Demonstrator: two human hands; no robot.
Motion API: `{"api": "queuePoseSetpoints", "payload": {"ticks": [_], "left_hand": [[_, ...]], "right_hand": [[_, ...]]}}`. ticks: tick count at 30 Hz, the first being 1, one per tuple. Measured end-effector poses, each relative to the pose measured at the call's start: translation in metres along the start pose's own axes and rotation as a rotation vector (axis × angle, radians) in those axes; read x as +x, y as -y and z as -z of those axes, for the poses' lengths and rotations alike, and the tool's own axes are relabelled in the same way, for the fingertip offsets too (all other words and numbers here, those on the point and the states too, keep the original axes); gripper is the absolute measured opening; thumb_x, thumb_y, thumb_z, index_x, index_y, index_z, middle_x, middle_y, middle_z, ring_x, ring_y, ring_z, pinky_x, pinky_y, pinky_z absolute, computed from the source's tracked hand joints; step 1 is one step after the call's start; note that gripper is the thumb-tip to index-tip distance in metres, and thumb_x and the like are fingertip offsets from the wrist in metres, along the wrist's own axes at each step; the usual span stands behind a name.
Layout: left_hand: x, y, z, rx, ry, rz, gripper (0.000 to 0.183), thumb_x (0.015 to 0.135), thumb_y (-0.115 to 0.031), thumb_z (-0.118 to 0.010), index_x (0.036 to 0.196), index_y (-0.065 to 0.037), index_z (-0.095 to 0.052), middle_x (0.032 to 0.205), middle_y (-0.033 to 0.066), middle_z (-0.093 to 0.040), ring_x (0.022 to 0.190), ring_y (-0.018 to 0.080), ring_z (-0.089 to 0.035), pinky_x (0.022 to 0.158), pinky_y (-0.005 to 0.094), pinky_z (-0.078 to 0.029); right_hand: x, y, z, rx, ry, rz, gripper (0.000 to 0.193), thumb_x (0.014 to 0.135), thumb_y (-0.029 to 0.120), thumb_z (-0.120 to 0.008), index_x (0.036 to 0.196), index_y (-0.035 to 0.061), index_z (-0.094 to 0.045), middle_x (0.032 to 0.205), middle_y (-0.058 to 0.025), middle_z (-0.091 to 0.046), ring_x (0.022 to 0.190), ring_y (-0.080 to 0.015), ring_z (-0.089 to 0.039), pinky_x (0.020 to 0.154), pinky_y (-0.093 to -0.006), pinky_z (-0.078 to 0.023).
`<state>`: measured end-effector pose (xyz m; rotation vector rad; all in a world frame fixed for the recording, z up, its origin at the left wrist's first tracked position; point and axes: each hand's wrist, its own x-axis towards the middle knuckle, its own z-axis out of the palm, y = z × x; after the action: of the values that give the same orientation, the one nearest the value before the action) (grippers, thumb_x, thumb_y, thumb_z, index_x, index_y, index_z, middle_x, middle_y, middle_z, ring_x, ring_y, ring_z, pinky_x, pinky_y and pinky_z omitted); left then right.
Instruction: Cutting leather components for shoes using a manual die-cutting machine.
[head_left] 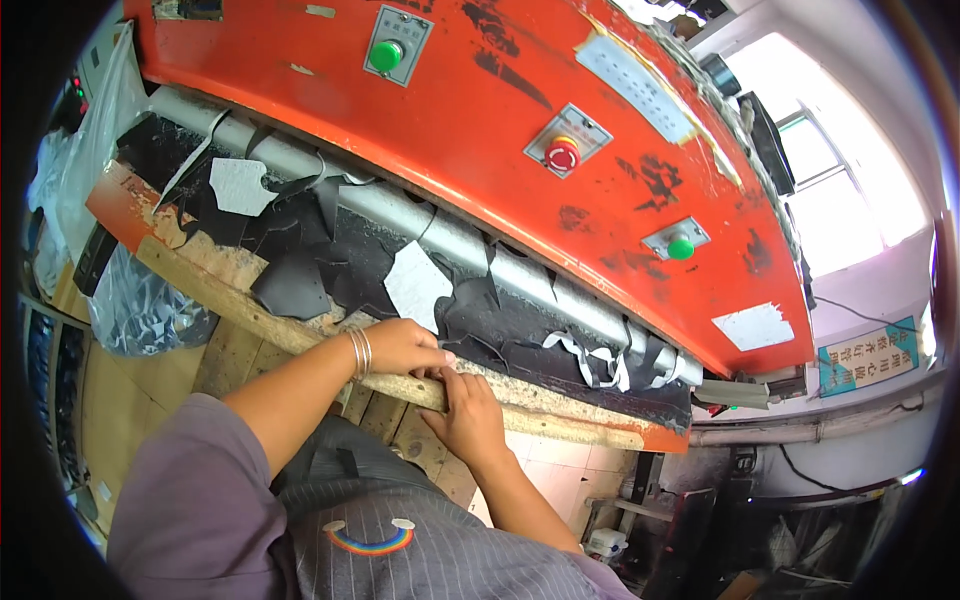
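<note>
Fingers (428,357) curl close together at the worktop's (560,424) front edge

Left hand (395,347) and right hand (474,418) meet; whether they pinch anything, I cannot tell. One white piece (416,288) lies just beyond the left hand, on black sheet (520,322).

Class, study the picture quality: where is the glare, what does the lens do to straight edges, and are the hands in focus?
Head view: the window glares nearly white, its detail washed out; head view: the red machine's upper right edge bows, and black fills the picture's corners; head view: the left hand and right hand look fairly sharp.
</note>
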<state>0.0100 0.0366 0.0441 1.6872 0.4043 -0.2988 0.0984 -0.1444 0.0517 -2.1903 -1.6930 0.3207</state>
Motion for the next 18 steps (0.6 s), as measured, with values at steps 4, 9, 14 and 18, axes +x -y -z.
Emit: {"api": "queuePoseSetpoints", "payload": {"ticks": [4, 9, 14, 18], "left_hand": [[0.007, 0.0, -0.002, -0.215, 0.018, 0.096, 0.041, 0.092, -0.042, -0.055, 0.087, -0.003, -0.069, 0.073, 0.0032, -0.064, 0.06, 0.0082, -0.054, 0.058, 0.0223, -0.045], [0.008, 0.006, 0.003, -0.336, 0.097, 0.207, 0.044, 0.094, -0.043, -0.052, 0.088, -0.003, -0.068, 0.073, 0.0015, -0.062, 0.06, 0.0073, -0.053, 0.056, 0.0208, -0.043], [-0.01, 0.022, -0.007, -0.752, 0.194, 0.223, 0.031, 0.095, -0.033, -0.053, 0.108, -0.005, -0.059, 0.087, 0.007, -0.064, 0.066, 0.0131, -0.064, 0.054, 0.0218, -0.049], [0.041, 0.016, 0.008, -0.601, -0.476, -0.065, 0.027, 0.093, -0.03, -0.057, 0.106, -0.006, -0.055, 0.092, 0.0064, -0.063, 0.062, 0.0107, -0.06, 0.051, 0.022, -0.047]], "right_hand": [[0.001, -0.013, 0.009, 0.008, 0.028, 0.047, 0.049, 0.061, 0.019, -0.08, 0.102, 0.0026, -0.06, 0.086, -0.0126, -0.06, 0.085, -0.03, -0.058, 0.075, -0.0376, -0.049], [0.017, -0.02, 0.025, 0.102, 0.278, 0.07, 0.043, 0.069, 0.029, -0.077, 0.101, 0.0027, -0.065, 0.091, -0.0166, -0.065, 0.085, -0.0311, -0.063, 0.074, -0.0378, -0.051], [0.075, -0.054, 0.04, 0.145, 0.003, -0.03, 0.053, 0.081, 0.043, -0.068, 0.115, 0.0041, -0.06, 0.113, -0.0183, -0.062, 0.104, -0.0369, -0.057, 0.087, -0.0428, -0.046], [0.134, -0.082, 0.023, -0.116, -0.086, -0.251, 0.08, 0.069, 0.049, -0.077, 0.128, 0.004, -0.047, 0.137, -0.0341, -0.033, 0.124, -0.0459, -0.036, 0.097, -0.0472, -0.042]]}}
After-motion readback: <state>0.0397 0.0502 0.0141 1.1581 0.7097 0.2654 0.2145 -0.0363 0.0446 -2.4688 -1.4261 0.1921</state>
